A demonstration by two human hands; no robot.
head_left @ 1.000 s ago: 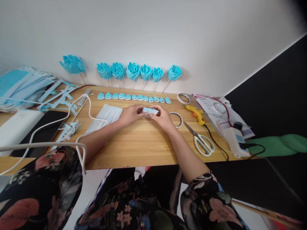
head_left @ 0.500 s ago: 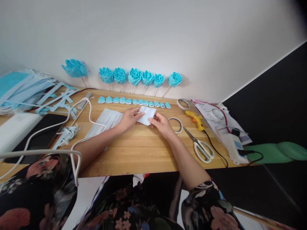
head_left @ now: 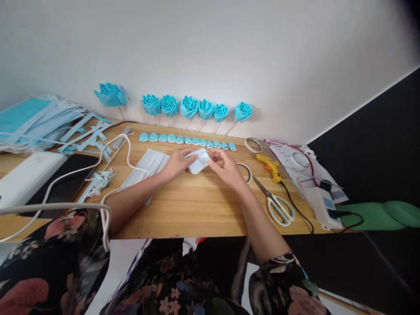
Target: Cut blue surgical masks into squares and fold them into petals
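Between my hands, above the wooden table, is a small stack of pale blue mask-fabric squares. My left hand pinches its left side, thumb on top. At the right edge, the thumb and fingertips of my right hand close on the squares' upper corner. Just beyond lies a row of small folded blue petals. A flat pleated face-mask sheet rests beside my left wrist. Close to my right hand is a roll of tape, partly covered by that hand.
Blue fabric roses on sticks lean against the wall. Scissors, a yellow glue gun and a power strip lie right. At left are a mask pile, a white box-like object, a dark phone-like slab and a looping white cable.
My right hand has shifted to the squares' upper right corner, its fingers more bent. The stack has turned slightly in my left hand. The whole view has shifted a little.
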